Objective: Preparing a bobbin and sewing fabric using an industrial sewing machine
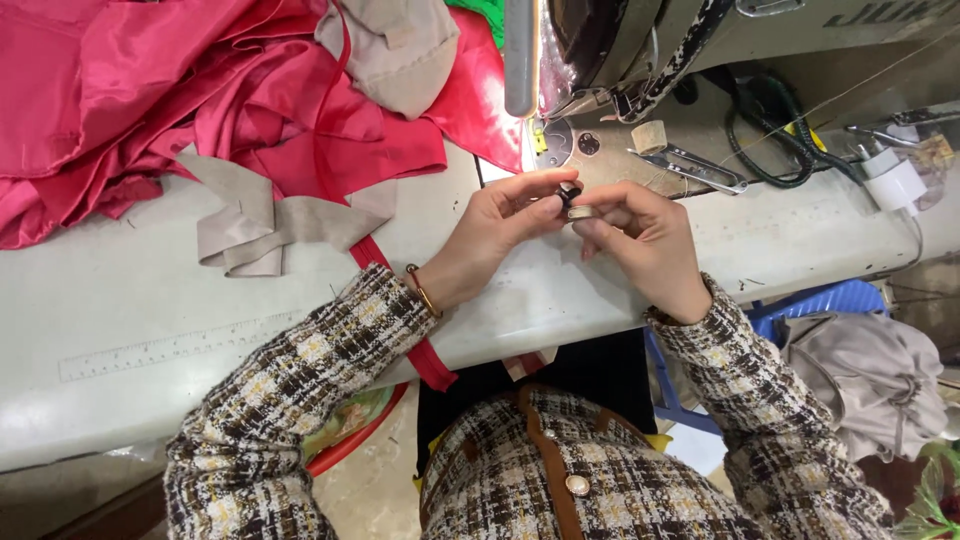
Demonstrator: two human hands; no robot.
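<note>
My left hand [490, 235] and my right hand [645, 240] meet over the white sewing table [150, 290], in front of the sewing machine [640, 40]. Together their fingertips pinch a small dark and silver metal part, like a bobbin in its case [573, 200]. My left fingers hold its dark end and my right fingers grip the silver ring. A gold bangle circles my left wrist. Both arms wear checked tweed sleeves.
Red satin fabric [200, 90] is piled at the back left, with beige fabric strips [250, 225] and a red strap trailing off the table edge. Metal thread snips [700, 165] lie by the needle plate. A ruler is printed along the table front. A blue stool and grey bag sit right.
</note>
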